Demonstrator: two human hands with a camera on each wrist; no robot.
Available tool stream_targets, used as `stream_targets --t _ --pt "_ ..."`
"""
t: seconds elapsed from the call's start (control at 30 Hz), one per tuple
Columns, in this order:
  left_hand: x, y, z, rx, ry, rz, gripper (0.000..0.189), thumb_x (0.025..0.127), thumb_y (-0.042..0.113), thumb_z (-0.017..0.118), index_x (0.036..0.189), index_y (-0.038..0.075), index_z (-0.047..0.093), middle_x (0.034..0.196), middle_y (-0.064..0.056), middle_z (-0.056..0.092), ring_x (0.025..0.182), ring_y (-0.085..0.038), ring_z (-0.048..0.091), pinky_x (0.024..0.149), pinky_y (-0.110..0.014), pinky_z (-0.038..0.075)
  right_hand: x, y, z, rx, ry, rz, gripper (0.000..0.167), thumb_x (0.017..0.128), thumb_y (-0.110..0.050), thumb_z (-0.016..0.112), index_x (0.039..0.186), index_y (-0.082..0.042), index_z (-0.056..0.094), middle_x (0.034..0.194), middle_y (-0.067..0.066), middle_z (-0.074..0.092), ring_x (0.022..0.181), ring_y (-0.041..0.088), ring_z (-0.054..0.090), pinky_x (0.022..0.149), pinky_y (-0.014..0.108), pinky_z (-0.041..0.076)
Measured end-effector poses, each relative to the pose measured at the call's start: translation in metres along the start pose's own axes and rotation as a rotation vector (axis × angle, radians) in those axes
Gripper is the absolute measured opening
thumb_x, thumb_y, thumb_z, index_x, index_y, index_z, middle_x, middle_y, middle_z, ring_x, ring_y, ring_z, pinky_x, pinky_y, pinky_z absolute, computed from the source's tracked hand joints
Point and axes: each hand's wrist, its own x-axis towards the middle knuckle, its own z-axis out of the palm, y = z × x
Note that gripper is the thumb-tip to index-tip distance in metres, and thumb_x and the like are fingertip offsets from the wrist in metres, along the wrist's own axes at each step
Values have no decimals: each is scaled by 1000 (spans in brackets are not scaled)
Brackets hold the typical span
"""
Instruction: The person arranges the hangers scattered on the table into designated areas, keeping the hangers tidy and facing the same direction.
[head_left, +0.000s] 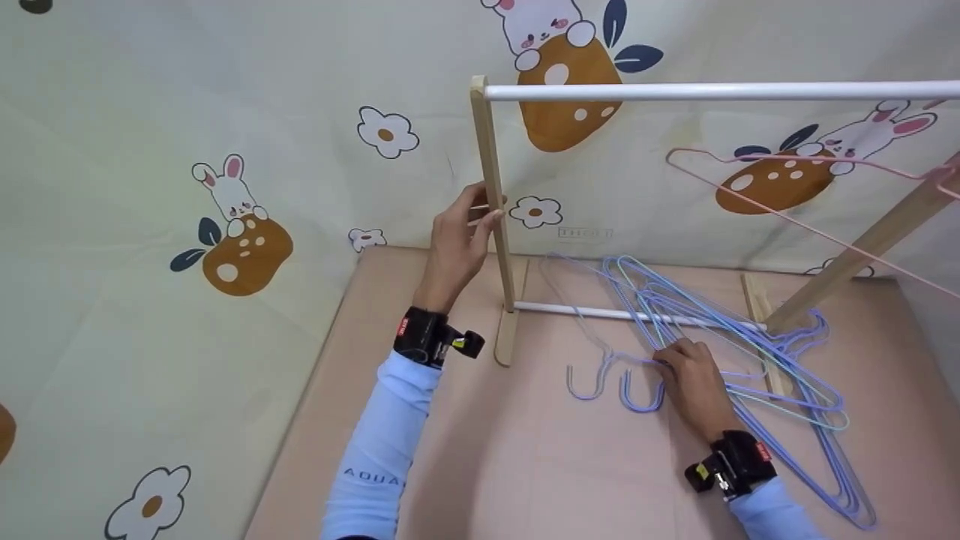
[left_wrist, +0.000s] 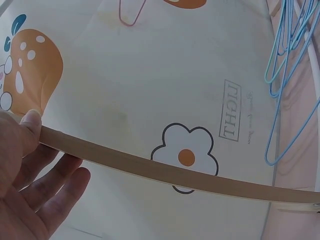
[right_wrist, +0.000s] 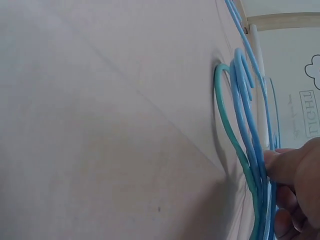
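Observation:
My left hand (head_left: 459,244) grips the slim wooden post (head_left: 505,262) at the left end of a clothes rack. In the left wrist view the thumb lies on one side of that post (left_wrist: 135,167) and the fingers curl behind it. Low at the rack's foot, my right hand (head_left: 697,386) pinches several blue and green wire clothes hangers (head_left: 641,409) just below their hooks. In the right wrist view, blue hooks and one green hook (right_wrist: 220,90) point up past the thumb. The hangers' wide ends lie overlapping to the right, partly hidden by the hand.
The rack's white top rail (head_left: 712,91) runs right to a slanted wooden post (head_left: 862,251). A pink hanger (head_left: 825,158) hangs at that side. A white lower bar (head_left: 555,308) crosses behind the hangers. Patterned cloth (head_left: 300,360) covers the wall behind the pinkish table (head_left: 555,465).

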Motion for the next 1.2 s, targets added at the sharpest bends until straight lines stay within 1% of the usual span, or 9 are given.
stream_targets --t 0.13,0.27,0.47,0.6,0.73,0.93,1.03,1.2 --pt "0 0 0 3 2 -3 36 104 11 60 137 -4 55 118 -12 67 108 -21 67 90 -29 57 0 -1 -6 1 -2 3 18 80 14 79 92 1 74 91 8 60 83 29 52 68 38 45" --pt "1 0 1 2 0 0 35 104 10 60 136 -4 55 119 -13 67 109 -21 67 91 -31 57 0 -1 -12 3 8 -15 18 81 14 77 92 1 73 92 8 59 84 29 52 70 37 44" --pt "1 0 1 7 7 -7 35 103 9 62 136 -3 56 118 -12 67 107 -20 67 90 -28 57 2 0 -20 9 53 -55 19 80 16 76 90 1 72 89 10 59 82 31 52 70 36 41" --pt "1 0 1 7 8 1 34 104 8 60 135 -3 56 118 -12 67 107 -20 67 89 -27 57 3 -1 -25 23 94 -82 22 77 19 76 89 3 70 88 11 59 82 32 53 71 37 40" --pt "1 -1 1 -2 8 7 34 104 10 59 135 -4 56 117 -12 67 106 -21 68 88 -28 58 5 -4 -30 26 104 -67 22 78 21 75 91 4 70 89 13 60 84 32 54 73 36 40" --pt "-1 -1 1 -9 9 -1 34 104 10 59 136 -3 56 118 -11 67 107 -20 67 89 -27 57 7 -7 -34 32 127 -41 21 79 21 74 92 5 70 91 15 61 87 32 55 74 36 41" --pt "0 -1 1 -13 11 -2 34 104 10 59 136 -3 55 117 -12 67 106 -21 67 89 -27 57 8 -8 -36 41 138 -15 19 81 20 73 93 5 70 92 15 62 88 32 55 74 36 40" --pt "0 0 2 -7 15 -7 36 104 9 60 137 -3 55 118 -13 67 106 -20 67 89 -27 57 11 -8 -41 47 180 -1 20 81 20 72 94 5 70 93 16 62 87 32 56 73 38 41"
